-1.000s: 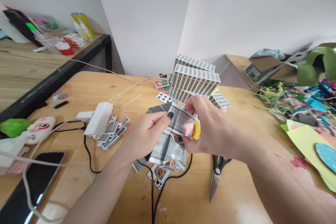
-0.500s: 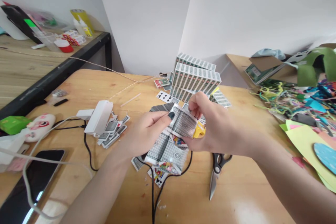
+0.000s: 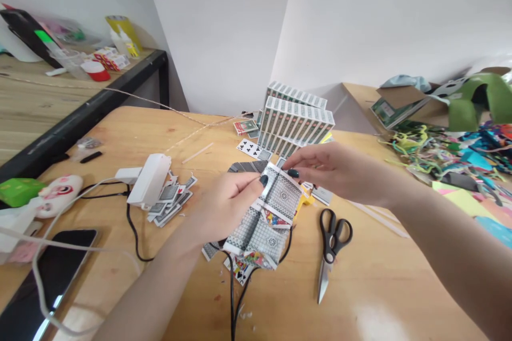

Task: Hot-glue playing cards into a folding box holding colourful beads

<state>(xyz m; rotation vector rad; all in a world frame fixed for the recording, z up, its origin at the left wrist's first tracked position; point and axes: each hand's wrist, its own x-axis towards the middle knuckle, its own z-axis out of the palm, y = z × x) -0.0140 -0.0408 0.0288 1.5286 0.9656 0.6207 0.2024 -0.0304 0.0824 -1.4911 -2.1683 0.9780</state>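
My left hand (image 3: 224, 205) is closed on a chain of joined playing cards (image 3: 267, 217), patterned backs up, with the thumb pressing on its top card. My right hand (image 3: 326, 170) reaches in from the right, fingers extended, and its thumb and fingertips pinch the upper corner of that top card. The card chain hangs down over a black cable (image 3: 234, 290) towards the wooden table (image 3: 120, 138). A small yellow object (image 3: 304, 201) lies partly hidden behind the cards.
Black-handled scissors (image 3: 330, 248) lie right of the cards. Stacked card boxes (image 3: 294, 122) stand behind. A white glue gun (image 3: 150, 181) rests on loose cards (image 3: 170, 203) at left. A phone (image 3: 44, 277) lies front left. Coloured paper scraps (image 3: 452, 160) crowd the right.
My right hand has lifted from cupping the card chain's right side and now touches only its top corner. The scissors show fully. My left hand keeps hold.
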